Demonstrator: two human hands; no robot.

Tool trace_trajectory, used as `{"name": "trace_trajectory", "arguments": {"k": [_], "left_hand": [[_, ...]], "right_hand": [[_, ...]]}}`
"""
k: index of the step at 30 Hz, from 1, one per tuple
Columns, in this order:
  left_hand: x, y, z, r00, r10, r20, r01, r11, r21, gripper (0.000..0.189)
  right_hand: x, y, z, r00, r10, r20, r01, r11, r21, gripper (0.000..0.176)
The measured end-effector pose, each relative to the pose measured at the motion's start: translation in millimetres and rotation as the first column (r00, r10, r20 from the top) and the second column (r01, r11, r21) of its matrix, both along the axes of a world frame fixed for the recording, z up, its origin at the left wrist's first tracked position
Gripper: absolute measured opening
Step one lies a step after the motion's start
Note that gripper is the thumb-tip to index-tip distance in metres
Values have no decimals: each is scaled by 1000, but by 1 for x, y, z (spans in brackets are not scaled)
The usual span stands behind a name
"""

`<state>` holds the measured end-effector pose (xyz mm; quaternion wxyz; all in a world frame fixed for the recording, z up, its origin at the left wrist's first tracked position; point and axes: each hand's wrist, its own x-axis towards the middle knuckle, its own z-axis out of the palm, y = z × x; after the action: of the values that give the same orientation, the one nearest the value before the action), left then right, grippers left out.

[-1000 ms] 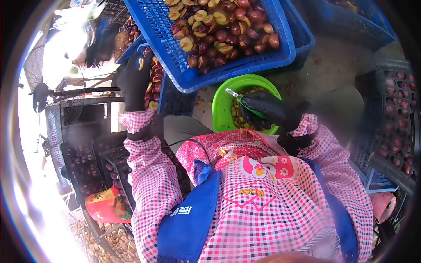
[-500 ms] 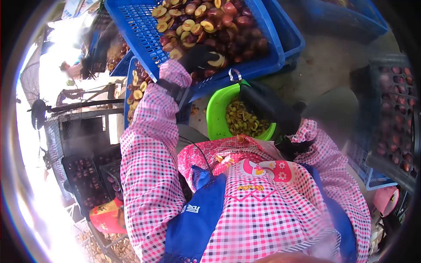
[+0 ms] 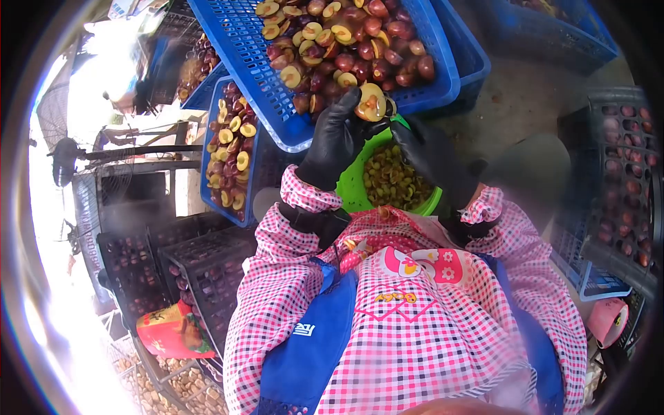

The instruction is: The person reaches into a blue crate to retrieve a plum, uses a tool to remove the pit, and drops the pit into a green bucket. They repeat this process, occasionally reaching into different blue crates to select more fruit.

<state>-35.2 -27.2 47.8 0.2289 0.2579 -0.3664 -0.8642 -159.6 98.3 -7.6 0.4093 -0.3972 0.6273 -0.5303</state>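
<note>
My left hand, in a black glove, holds a halved plum with its yellow cut face up. Close beside it my right hand, also black-gloved, is closed on a green-handled tool whose metal loop is at the fruit. Below both hands sits a green bowl with small yellowish-brown pieces in it. Beyond them is a blue perforated crate of whole and halved red plums.
Another blue crate of halved plums stands at the left. Dark crates of fruit are lower left, beside a red bag. Dark trays of plums stand at the right. A fan is far left.
My left hand has come from the plum crate toward my body and now holds a plum half at the tool. My right hand has raised the tool slightly toward it.
</note>
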Motion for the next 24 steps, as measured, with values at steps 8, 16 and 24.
{"name": "trace_trajectory", "arguments": {"k": [8, 16, 24], "left_hand": [[-10, 9, -11, 993, 91, 73, -54, 914, -401, 37], [-13, 19, -13, 982, 130, 133, -81, 943, -323, 50], [-14, 24, -20, 982, 117, 148, -83, 973, -215, 57]], "right_hand": [[2, 2, 2, 981, 1, -194, -8, 999, -34, 37], [7, -1, 4, 991, -37, -130, 25, 995, -95, 38], [8, -1, 4, 997, -12, -74, 4, 994, -112, 37]]}}
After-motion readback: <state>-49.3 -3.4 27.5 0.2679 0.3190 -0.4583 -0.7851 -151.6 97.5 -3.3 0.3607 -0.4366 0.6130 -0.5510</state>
